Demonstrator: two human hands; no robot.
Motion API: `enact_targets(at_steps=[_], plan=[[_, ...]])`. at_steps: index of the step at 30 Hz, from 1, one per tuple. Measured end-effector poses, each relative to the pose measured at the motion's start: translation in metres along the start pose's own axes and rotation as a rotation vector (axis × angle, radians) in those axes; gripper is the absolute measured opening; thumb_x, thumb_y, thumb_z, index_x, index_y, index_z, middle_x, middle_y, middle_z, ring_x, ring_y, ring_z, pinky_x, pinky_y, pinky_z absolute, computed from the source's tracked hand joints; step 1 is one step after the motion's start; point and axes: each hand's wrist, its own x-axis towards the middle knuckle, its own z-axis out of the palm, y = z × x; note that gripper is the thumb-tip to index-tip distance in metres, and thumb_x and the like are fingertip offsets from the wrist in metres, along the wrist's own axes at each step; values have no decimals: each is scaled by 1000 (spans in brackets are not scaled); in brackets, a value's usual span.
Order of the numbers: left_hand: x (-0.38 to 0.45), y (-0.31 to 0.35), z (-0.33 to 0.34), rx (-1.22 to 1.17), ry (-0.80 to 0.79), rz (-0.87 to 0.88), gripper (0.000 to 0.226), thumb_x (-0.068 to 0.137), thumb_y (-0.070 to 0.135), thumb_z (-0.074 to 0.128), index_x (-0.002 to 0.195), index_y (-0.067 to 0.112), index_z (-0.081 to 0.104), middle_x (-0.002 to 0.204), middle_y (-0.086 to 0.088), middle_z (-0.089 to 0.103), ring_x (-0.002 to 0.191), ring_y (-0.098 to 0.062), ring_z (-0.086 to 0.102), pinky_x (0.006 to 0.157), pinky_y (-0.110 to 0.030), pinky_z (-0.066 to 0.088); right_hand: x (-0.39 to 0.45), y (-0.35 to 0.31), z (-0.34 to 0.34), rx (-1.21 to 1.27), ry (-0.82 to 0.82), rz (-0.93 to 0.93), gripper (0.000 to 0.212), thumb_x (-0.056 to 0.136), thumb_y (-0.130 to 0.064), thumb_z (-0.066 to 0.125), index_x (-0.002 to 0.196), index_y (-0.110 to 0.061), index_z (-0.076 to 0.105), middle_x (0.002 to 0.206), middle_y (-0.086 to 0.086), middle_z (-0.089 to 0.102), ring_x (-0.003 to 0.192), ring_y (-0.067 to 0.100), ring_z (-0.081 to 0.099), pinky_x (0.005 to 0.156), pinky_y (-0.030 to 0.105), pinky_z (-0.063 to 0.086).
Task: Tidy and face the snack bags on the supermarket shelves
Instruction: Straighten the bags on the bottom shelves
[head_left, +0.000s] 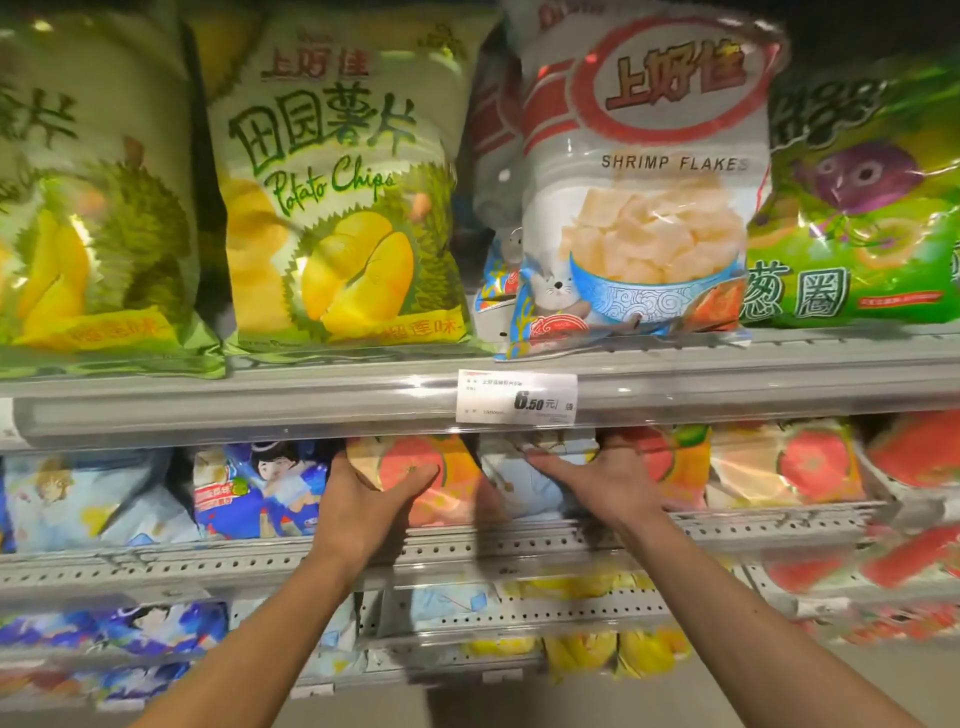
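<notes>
Both my hands reach onto the second shelf, under the grey shelf rail. My left hand (371, 496) grips the left edge of an orange grapefruit-print snack bag (447, 480), thumb across its front. My right hand (597, 475) holds a pale blue bag (527, 488) standing just right of the orange one, fingers stretched over its top. The tops of both bags are hidden behind the rail. Further orange grapefruit bags (779, 467) stand to the right.
On the top shelf stand durian potato chip bags (343, 208), a shrimp flakes bag (644, 208) leaning forward and a green onion ring bag (857, 218). A price tag (517, 397) hangs on the shelf rail (260, 410). Blue cartoon bags (260, 488) sit left; lower shelves hold more bags.
</notes>
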Motion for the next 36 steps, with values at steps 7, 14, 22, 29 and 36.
enact_targets(at_steps=[7,14,22,29,36], plan=[[29,-5,-2,-26,-110,-131,101,28,61,94,106,3,66,82,-15,75,72,-25,68,66,-38,60,24,7,11,155,-111,108,39,56,-40,98,58,-19,66,41,-25,57,41,-13,54,38,3,35],[37,-4,-8,-53,-246,-218,65,42,43,94,88,10,63,58,7,56,54,-5,53,46,-18,40,17,7,21,172,33,90,60,59,-43,97,58,-21,41,51,-10,44,45,3,41,34,9,29],[31,-5,-15,-70,-232,-212,65,31,48,94,34,25,33,41,3,29,38,-11,25,66,-31,39,-3,-8,12,49,164,-10,65,60,-52,93,80,3,66,62,4,58,56,18,49,46,25,31],[22,2,-10,-72,-187,-196,64,33,51,96,45,19,42,45,-2,39,40,-14,31,50,-27,36,-32,-8,-29,61,225,-93,49,63,-47,93,68,-6,66,60,0,68,50,16,62,47,32,50],[5,29,32,-191,-193,-229,39,59,15,94,71,2,60,48,-2,59,43,-16,56,43,-31,56,-52,20,-82,232,263,-36,51,63,-31,96,101,-15,66,88,-1,76,80,19,73,78,47,62]])
